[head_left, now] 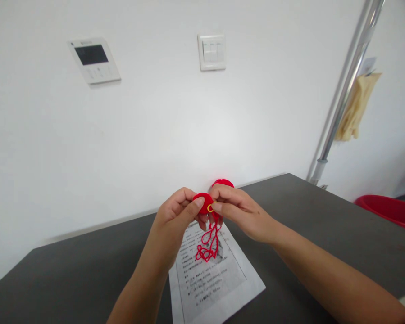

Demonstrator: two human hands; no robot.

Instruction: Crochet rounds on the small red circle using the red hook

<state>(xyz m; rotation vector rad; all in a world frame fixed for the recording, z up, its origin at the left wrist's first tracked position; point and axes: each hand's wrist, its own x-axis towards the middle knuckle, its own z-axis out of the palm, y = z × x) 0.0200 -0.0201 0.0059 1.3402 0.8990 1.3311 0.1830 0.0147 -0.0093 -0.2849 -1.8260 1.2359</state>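
A small red crocheted piece (204, 202) is pinched between the thumb and fingers of my left hand (178, 213). At its right edge sits a yellow stitch marker (210, 208), which the closed thumb and forefinger of my right hand (243, 209) grip. Loose red yarn (209, 245) dangles in loops below both hands, over the printed sheet. Behind my right hand a ball of red yarn (223, 182) shows only its top. Part of the crocheted piece is covered by my fingers.
A printed paper sheet (219, 288) lies on the dark grey table (97, 270) under my hands. The white wall behind carries an intercom panel (96, 60) and a light switch (212, 52). To the right are a metal pole (344, 99), hanging yellowish gloves (356, 105) and a red basin (388, 211).
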